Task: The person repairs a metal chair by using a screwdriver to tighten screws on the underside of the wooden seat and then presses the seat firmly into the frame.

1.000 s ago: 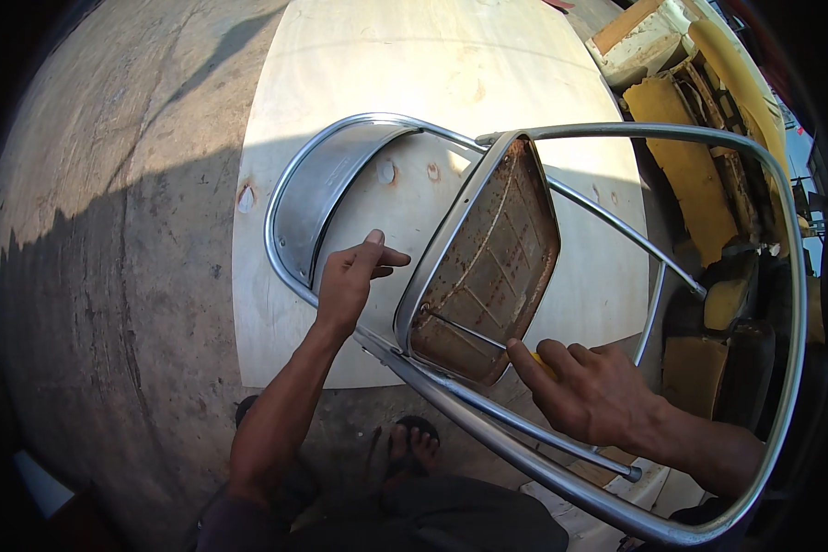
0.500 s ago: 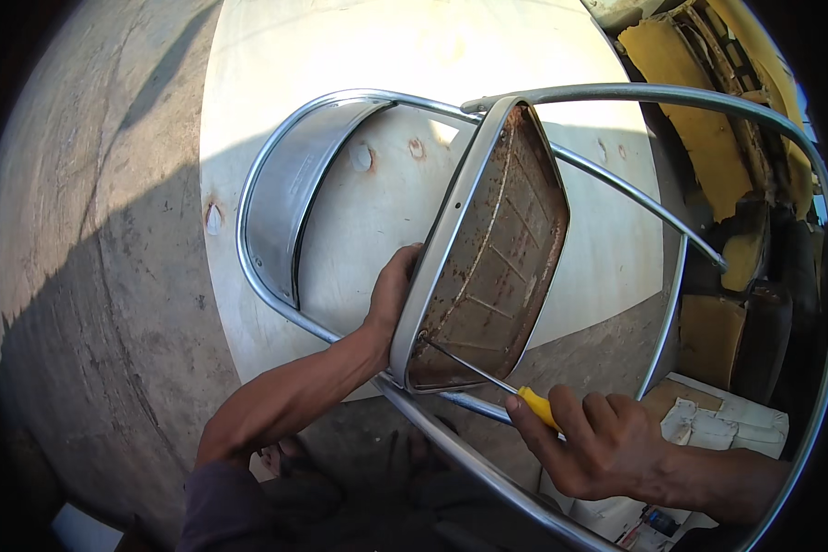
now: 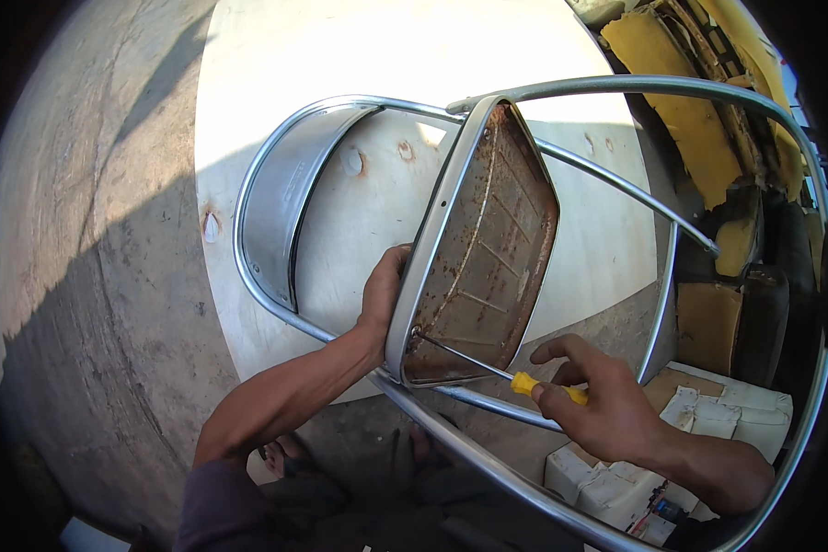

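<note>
Under your hands, a round pale wooden board (image 3: 580, 230) lies on the rough concrete floor (image 3: 83, 276), its far edge running out of the top of the view and much of its middle covered by what you hold above it. Across it leans a chrome tube chair frame (image 3: 276, 304), tilted on its side; the outer tube sweeps round the right rim, where the lens bends it and its lower end is cut off at the bottom edge. Fixed in the frame is the rusty metal seat pan (image 3: 488, 258), turned so its bare, ribbed underside faces you. Your left hand (image 3: 382, 299) grips the pan's lower left rim, with the fingers wrapped round the far side and hidden behind the metal. Your right hand (image 3: 598, 405) is closed round the yellow handle of a screwdriver (image 3: 474, 362); most of the handle is buried in your fist, and the thin shaft runs up and left to the pan's lower corner, where the tip is too small to make out. At the right edge, torn yellow foam (image 3: 681, 166) and white blocks (image 3: 718, 423) sit half in shadow. Your sandalled feet (image 3: 290, 455) show dimly below.
</note>
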Motion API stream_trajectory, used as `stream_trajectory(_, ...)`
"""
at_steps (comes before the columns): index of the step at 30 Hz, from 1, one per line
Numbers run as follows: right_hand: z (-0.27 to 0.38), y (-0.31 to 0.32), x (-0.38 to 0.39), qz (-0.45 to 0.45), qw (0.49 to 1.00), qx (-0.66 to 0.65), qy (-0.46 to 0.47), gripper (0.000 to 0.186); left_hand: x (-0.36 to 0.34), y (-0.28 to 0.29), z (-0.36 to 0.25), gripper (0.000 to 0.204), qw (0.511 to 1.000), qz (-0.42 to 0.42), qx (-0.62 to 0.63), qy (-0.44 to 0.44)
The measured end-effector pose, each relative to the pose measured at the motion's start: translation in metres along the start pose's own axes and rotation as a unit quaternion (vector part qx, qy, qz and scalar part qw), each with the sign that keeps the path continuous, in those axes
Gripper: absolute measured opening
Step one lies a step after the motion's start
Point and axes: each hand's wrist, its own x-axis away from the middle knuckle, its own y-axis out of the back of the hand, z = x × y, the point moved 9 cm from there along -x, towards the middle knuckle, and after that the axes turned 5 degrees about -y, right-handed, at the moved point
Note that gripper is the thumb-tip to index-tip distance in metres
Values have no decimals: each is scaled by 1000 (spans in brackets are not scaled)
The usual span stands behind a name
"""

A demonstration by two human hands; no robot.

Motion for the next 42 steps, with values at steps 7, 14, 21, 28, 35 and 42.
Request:
stream_trajectory(7,53,-9,43,-45,839,402,364,46,-5,-19,3,49,997,71,14,35)
stream_trajectory(14,38,-36,43,-39,709,557,432,46,1,-13,13,42,996,44,69,38)
stream_trajectory(21,42,-32,30,13,892,334,304,56,-6,7,14,36,997,-26,71,22)
stream_trajectory(28,-18,-45,17,63,963,-259,-48,49,6,3,3,38,997,-78,16,-2)
stream_trajectory(35,-14,-26,15,93,980,-152,-84,46,-2,9,8,43,999,-26,-20,25)
stream_trajectory(42,39,-11,34,-64,872,341,346,42,-4,4,1,46,997,4,-72,27)
